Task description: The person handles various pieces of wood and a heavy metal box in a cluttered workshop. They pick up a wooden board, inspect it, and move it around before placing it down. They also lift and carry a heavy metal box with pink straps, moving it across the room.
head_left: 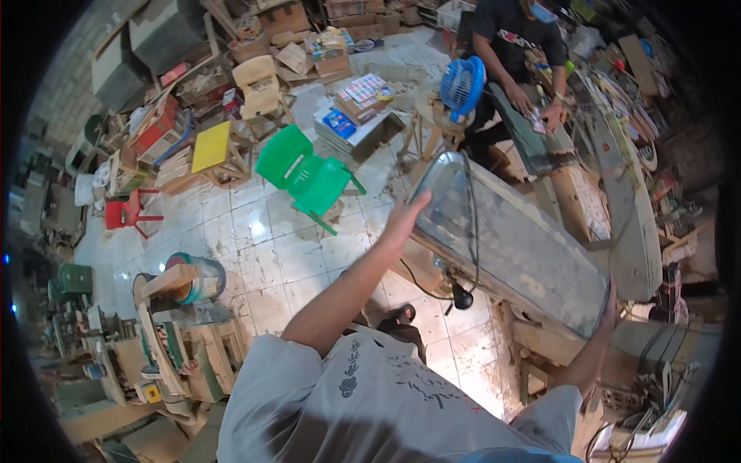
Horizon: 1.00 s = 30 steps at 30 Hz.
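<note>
A long grey panel (509,239) with a rimmed, scuffed surface lies slantwise in front of me. My left hand (404,220) grips its far left corner, thumb on top and the other fingers mostly hidden underneath. At the opposite end, my right hand (607,315) holds the short edge from the right side; most of its fingers are out of sight. A dark cable (472,208) runs over the panel's upper face and loops below it. Near that loop, beside the panel's near edge, hangs a small black lamp-like piece (461,297).
A co-worker (517,46) handles a small item at a bench beyond the panel. A blue fan (462,86) stands between us. On the tiled floor are a green chair (305,174), a yellow-topped stool (211,146), a red chair (133,210) and buckets (202,279). Wood pieces crowd the left.
</note>
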Each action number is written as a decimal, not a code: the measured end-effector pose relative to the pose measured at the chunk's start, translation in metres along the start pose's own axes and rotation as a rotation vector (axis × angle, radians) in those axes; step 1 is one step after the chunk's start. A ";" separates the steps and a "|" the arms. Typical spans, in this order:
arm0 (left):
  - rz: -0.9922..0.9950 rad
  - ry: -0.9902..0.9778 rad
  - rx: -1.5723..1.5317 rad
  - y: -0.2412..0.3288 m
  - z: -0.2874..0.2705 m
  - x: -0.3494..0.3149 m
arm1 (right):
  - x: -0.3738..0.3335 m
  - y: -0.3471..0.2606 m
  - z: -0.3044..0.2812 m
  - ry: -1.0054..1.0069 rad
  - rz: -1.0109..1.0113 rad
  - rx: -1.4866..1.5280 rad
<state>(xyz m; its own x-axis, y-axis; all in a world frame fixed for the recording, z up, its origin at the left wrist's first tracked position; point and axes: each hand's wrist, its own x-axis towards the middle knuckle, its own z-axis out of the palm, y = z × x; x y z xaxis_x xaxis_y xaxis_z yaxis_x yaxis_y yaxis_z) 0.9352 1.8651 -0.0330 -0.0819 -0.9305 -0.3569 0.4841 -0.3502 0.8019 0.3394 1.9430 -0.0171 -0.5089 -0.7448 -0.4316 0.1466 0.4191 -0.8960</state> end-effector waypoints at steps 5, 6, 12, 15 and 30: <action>0.012 0.127 0.020 -0.008 -0.005 0.013 | -0.008 -0.001 -0.001 0.020 0.045 -0.068; -0.005 0.101 0.008 -0.010 -0.005 0.010 | -0.017 -0.006 0.006 0.017 0.083 -0.012; 0.011 0.037 -0.017 -0.001 -0.002 0.013 | -0.036 -0.009 0.009 0.006 0.070 -0.017; 0.003 0.026 0.006 0.000 0.000 0.018 | -0.011 0.017 -0.036 0.132 -0.081 -0.148; -0.150 -0.117 0.088 0.014 0.001 0.021 | -0.123 0.082 -0.076 0.281 -0.013 0.000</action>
<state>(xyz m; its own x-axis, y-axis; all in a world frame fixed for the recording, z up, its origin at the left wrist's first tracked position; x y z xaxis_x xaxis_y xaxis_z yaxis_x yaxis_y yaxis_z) 0.9393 1.8403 -0.0290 -0.2503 -0.8716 -0.4216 0.3817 -0.4890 0.7844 0.3491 2.1083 -0.0296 -0.7263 -0.5766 -0.3743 0.1388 0.4103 -0.9013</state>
